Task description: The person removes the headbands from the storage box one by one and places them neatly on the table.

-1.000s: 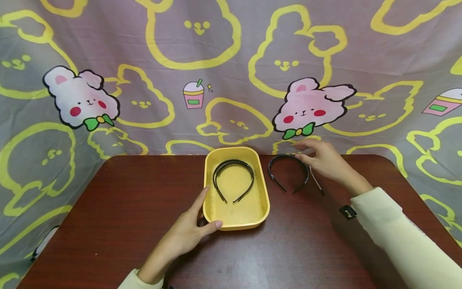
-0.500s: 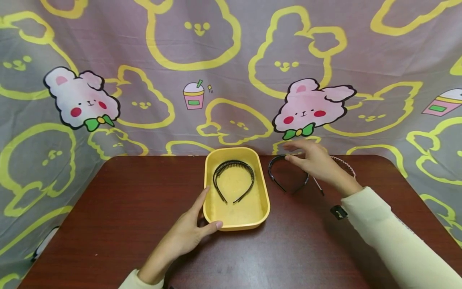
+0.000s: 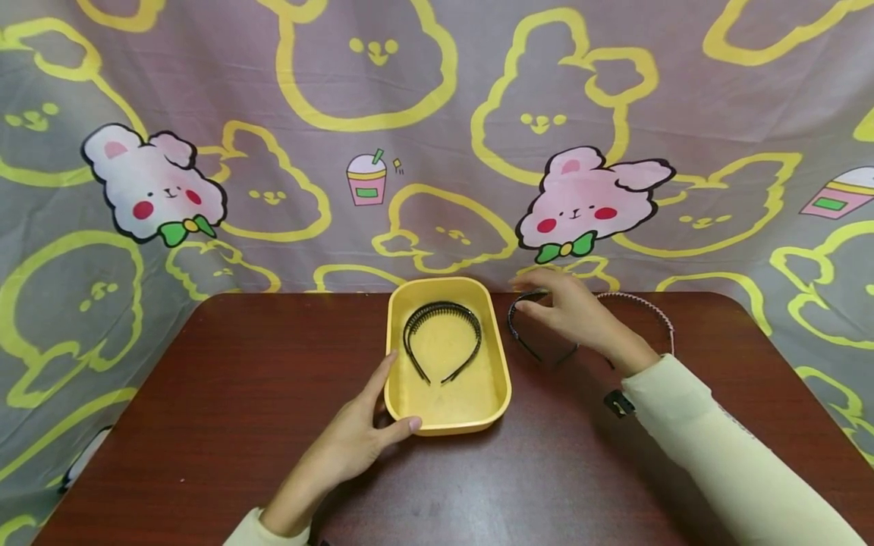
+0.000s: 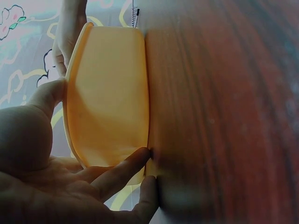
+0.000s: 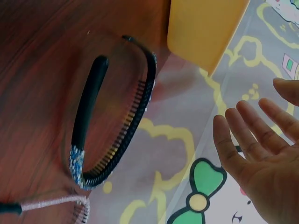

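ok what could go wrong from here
The right hand, open near the sparkly black headband, might also catch the pink headband lying close by.

The black headband's row of teeth could snag on something as it is lifted.

The left hand touches the yellow tray; a hard push might slide it toward the table's far edge.

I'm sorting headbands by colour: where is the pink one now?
In the head view, the pink headband is on the right side of the table, just right of the glittery black headband and partly hidden by the right hand.
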`<action>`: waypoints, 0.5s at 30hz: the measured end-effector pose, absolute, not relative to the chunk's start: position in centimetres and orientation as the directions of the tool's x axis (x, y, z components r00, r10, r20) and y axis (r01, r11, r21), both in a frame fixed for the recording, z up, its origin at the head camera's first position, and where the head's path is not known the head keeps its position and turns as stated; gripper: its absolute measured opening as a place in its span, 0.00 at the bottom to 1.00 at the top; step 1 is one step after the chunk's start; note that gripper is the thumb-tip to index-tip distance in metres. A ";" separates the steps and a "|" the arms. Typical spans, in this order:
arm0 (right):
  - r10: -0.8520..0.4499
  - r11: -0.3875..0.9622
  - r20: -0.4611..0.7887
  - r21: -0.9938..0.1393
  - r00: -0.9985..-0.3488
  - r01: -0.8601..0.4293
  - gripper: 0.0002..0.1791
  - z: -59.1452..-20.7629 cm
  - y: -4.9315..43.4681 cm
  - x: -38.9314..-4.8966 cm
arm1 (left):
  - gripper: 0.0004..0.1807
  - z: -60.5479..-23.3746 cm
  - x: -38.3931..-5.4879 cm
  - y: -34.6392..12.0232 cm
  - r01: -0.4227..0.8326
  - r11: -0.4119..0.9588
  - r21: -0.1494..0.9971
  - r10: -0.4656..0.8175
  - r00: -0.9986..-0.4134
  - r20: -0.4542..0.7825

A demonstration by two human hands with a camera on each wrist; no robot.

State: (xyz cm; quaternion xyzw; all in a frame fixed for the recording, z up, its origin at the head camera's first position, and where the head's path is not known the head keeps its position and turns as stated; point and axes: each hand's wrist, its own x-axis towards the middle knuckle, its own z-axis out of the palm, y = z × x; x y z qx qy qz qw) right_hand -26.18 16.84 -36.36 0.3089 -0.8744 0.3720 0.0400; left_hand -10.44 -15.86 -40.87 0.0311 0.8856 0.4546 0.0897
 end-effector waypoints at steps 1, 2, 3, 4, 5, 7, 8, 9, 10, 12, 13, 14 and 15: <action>-0.511 0.526 0.308 -0.626 -0.802 -0.575 0.18 -36.4 16.6 -26.2 | 0.56 -40.9 -10.4 -15.9 -0.026 0.588 0.808 0.136 -0.982 -0.131; -0.512 0.521 0.314 -0.627 -0.800 -0.579 0.18 -36.4 16.5 -26.1 | 0.56 -40.8 -10.5 -15.9 -0.027 0.591 0.806 0.135 -0.982 -0.131; -0.510 0.517 0.317 -0.630 -0.800 -0.580 0.18 -36.5 16.3 -26.1 | 0.56 -40.8 -10.5 -15.9 -0.027 0.593 0.805 0.135 -0.982 -0.132; -0.511 0.512 0.321 -0.632 -0.798 -0.582 0.18 -36.5 16.1 -26.1 | 0.56 -40.8 -10.5 -15.9 -0.028 0.594 0.804 0.134 -0.982 -0.134; -0.510 0.511 0.321 -0.633 -0.798 -0.581 0.18 -36.5 15.9 -26.1 | 0.56 -40.8 -10.5 -15.9 -0.030 0.594 0.804 0.134 -0.982 -0.136; -0.514 0.506 0.316 -0.639 -0.797 -0.579 0.17 -36.5 15.6 -26.0 | 0.56 -40.8 -10.4 -15.9 -0.036 0.592 0.805 0.133 -0.981 -0.141; -0.517 0.504 0.315 -0.639 -0.796 -0.580 0.17 -36.5 15.5 -26.0 | 0.56 -40.8 -10.4 -15.9 -0.038 0.590 0.807 0.133 -0.981 -0.144; -0.519 0.504 0.311 -0.640 -0.796 -0.579 0.17 -36.5 15.3 -26.0 | 0.56 -40.8 -10.4 -15.9 -0.040 0.589 0.807 0.133 -0.980 -0.146; -0.521 0.505 0.310 -0.639 -0.796 -0.580 0.17 -36.5 15.2 -26.0 | 0.56 -40.8 -10.4 -15.9 -0.040 0.588 0.808 0.135 -0.980 -0.147; -0.522 0.502 0.311 -0.640 -0.794 -0.581 0.17 -36.4 14.9 -25.9 | 0.56 -40.8 -10.5 -15.9 -0.039 0.586 0.809 0.137 -0.980 -0.146; -0.523 0.499 0.315 -0.640 -0.792 -0.584 0.17 -36.4 14.8 -25.8 | 0.56 -40.8 -10.5 -15.9 -0.038 0.586 0.810 0.138 -0.980 -0.146; -0.524 0.495 0.319 -0.640 -0.790 -0.587 0.18 -36.3 14.6 -25.8 | 0.57 -40.8 -10.5 -15.9 -0.037 0.585 0.810 0.138 -0.980 -0.145; -0.526 0.488 0.322 -0.643 -0.787 -0.590 0.18 -36.3 14.5 -25.8 | 0.57 -40.9 -10.5 -15.9 -0.037 0.584 0.811 0.139 -0.980 -0.144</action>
